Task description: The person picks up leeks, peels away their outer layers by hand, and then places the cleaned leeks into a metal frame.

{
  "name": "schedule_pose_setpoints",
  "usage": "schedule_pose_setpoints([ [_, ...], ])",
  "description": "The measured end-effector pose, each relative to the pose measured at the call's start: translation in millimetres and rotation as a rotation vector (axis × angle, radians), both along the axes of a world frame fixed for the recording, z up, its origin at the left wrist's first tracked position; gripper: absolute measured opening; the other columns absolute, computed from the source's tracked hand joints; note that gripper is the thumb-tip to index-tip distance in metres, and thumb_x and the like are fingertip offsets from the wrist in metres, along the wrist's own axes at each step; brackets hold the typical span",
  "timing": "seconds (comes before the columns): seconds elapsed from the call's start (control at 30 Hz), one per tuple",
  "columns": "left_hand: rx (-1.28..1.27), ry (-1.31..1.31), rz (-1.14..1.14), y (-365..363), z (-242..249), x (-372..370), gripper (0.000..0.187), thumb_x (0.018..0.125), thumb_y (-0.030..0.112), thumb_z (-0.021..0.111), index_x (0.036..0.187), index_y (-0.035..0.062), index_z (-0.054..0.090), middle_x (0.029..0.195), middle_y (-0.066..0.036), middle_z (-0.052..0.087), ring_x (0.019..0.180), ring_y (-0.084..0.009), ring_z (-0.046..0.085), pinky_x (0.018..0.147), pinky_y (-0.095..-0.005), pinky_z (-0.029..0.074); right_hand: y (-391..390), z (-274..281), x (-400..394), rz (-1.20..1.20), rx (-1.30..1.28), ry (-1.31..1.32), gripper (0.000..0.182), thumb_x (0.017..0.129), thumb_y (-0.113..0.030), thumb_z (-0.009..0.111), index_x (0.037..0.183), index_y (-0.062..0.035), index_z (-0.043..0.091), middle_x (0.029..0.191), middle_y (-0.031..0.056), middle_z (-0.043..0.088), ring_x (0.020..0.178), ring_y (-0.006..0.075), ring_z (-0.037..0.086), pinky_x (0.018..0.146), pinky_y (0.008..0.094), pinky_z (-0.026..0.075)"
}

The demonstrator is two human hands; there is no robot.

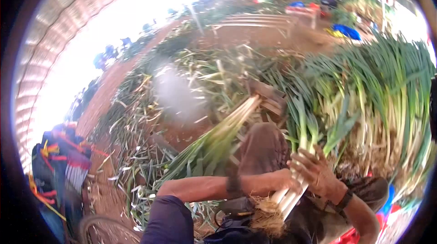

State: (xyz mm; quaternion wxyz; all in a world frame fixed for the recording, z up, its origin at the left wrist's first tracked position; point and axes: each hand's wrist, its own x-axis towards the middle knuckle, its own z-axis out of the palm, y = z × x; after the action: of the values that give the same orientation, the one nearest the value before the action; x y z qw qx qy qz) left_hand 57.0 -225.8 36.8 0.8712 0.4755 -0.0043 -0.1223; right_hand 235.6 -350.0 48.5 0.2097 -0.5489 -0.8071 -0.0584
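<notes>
A few leeks (287, 200) lie slanted across my lap, white shafts and brown roots low, green leaves pointing up and away. My left hand (283, 181), a dark band at its wrist, closes round the shafts above the roots; its fingers are partly hidden. Higher on the same shafts is my right hand (317, 172), its fingers wrapped over them. Ahead of my knee, a bundle of trimmed-looking leeks (223, 130) rests with its pale ends on a small wooden block (269, 98) and its leaves toward me.
A dense row of upright leeks (378, 94) stands on the right. Cut leaves (141, 153) litter the ground ahead and left. Dark bags with coloured straps (59, 166) sit at far left, near a curved rim (98, 221). A wooden bench (255, 20) stands farther back.
</notes>
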Motion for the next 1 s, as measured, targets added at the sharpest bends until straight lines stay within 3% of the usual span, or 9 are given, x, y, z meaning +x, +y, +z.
schedule_pose_setpoints([
  [0.23, 1.063, -0.553, 0.035, 33.1, 44.5, -38.8, 0.038, 0.099, 0.023, 0.055, 0.131, 0.0024, 0.051, 0.123, -0.010, 0.059, 0.107, -0.0230, 0.058, 0.100, -0.0348, 0.048, 23.7, 24.8, -29.1, 0.189, 0.007, 0.197, 0.054, 0.080, -0.011, 0.061, 0.133, -0.0102, 0.048, 0.113, 0.0100, 0.062, 0.113, 0.0271, 0.059, 0.109, 0.0475, 0.040],
  [0.33, 0.427, -0.027, 0.146, 28.7, 143.9, -47.3, 0.084, 0.094, 0.062, 0.050, 0.151, 0.0038, 0.029, 0.128, -0.015, 0.057, 0.111, -0.0245, 0.058, 0.097, -0.0415, 0.048, 42.5, 31.3, -14.6, 0.221, -0.004, 0.360, 0.051, 0.093, -0.021, 0.059, 0.139, -0.0103, 0.040, 0.125, 0.0174, 0.058, 0.116, 0.0331, 0.057, 0.107, 0.0556, 0.043],
  [0.4, 0.525, -0.153, 0.283, 51.1, 142.6, -40.3, 0.085, 0.092, 0.063, 0.053, 0.148, 0.0023, 0.031, 0.124, -0.015, 0.059, 0.107, -0.0235, 0.060, 0.094, -0.0397, 0.050, 55.9, 31.0, -3.8, 0.514, -0.029, 1.362, 0.047, 0.087, -0.024, 0.070, 0.125, -0.0008, 0.053, 0.112, 0.0144, 0.063, 0.098, 0.0267, 0.065, 0.078, 0.0395, 0.061],
  [0.47, 0.692, -0.390, 0.528, 68.7, 135.2, -22.1, 0.087, 0.089, 0.063, 0.059, 0.144, -0.0008, 0.035, 0.117, -0.015, 0.062, 0.098, -0.0217, 0.063, 0.088, -0.0359, 0.053, 41.8, 55.9, 34.2, 0.366, -0.207, 1.999, 0.065, 0.089, -0.027, 0.070, 0.141, -0.0056, 0.036, 0.140, 0.0227, 0.045, 0.120, 0.0313, 0.056, 0.101, 0.0513, 0.050],
  [0.53, 0.629, -0.371, 0.623, 63.4, 150.3, 2.0, 0.088, 0.086, 0.058, 0.066, 0.143, -0.0023, 0.034, 0.116, -0.017, 0.059, 0.098, -0.0256, 0.063, 0.092, -0.0385, 0.053, 41.3, 154.4, 7.9, 0.105, 0.233, 1.024, 0.046, 0.086, -0.018, 0.068, 0.126, 0.0000, 0.054, 0.106, 0.0131, 0.065, 0.098, 0.0195, 0.064, 0.079, 0.0375, 0.059],
  [0.67, 0.672, -0.521, 0.678, 7.4, 158.2, 45.0, 0.092, 0.081, 0.029, 0.078, 0.148, -0.0036, 0.023, 0.139, -0.023, 0.040, 0.127, -0.0337, 0.047, 0.108, -0.0441, 0.042, 33.2, 252.1, -25.3, -0.363, 0.352, 0.926, 0.043, 0.081, -0.016, 0.070, 0.120, -0.0016, 0.059, 0.098, 0.0088, 0.064, 0.089, 0.0161, 0.061, 0.084, 0.0307, 0.051],
  [0.7, 1.285, -0.713, 0.996, -2.1, 148.6, 61.6, 0.096, 0.082, 0.025, 0.076, 0.148, -0.0079, 0.015, 0.142, -0.028, 0.036, 0.123, -0.0413, 0.048, 0.109, -0.0471, 0.039, 34.8, 261.9, -28.7, -0.335, 0.419, 0.940, 0.042, 0.080, -0.017, 0.070, 0.118, -0.0010, 0.060, 0.097, 0.0078, 0.064, 0.089, 0.0158, 0.060, 0.082, 0.0295, 0.050],
  [0.9, 1.039, -0.812, 1.007, 0.4, 138.5, 77.6, 0.077, 0.087, 0.026, 0.071, 0.146, -0.0049, 0.031, 0.138, -0.029, 0.048, 0.125, -0.0421, 0.050, 0.106, -0.0447, 0.039, 32.1, 266.1, -3.1, -0.326, 0.371, 0.987, 0.048, 0.084, -0.024, 0.064, 0.125, 0.0008, 0.060, 0.109, 0.0117, 0.065, 0.096, 0.0195, 0.059, 0.087, 0.0301, 0.046],
  [1.0, 0.975, -0.622, 0.799, 6.0, 123.5, 73.0, 0.069, 0.092, 0.028, 0.067, 0.146, 0.0000, 0.036, 0.126, -0.024, 0.061, 0.106, -0.0375, 0.065, 0.095, -0.0429, 0.049, 23.7, 230.1, 21.4, -0.219, 0.485, 0.377, 0.050, 0.084, -0.024, 0.064, 0.126, 0.0013, 0.060, 0.116, 0.0128, 0.064, 0.106, 0.0224, 0.058, 0.092, 0.0315, 0.046],
])
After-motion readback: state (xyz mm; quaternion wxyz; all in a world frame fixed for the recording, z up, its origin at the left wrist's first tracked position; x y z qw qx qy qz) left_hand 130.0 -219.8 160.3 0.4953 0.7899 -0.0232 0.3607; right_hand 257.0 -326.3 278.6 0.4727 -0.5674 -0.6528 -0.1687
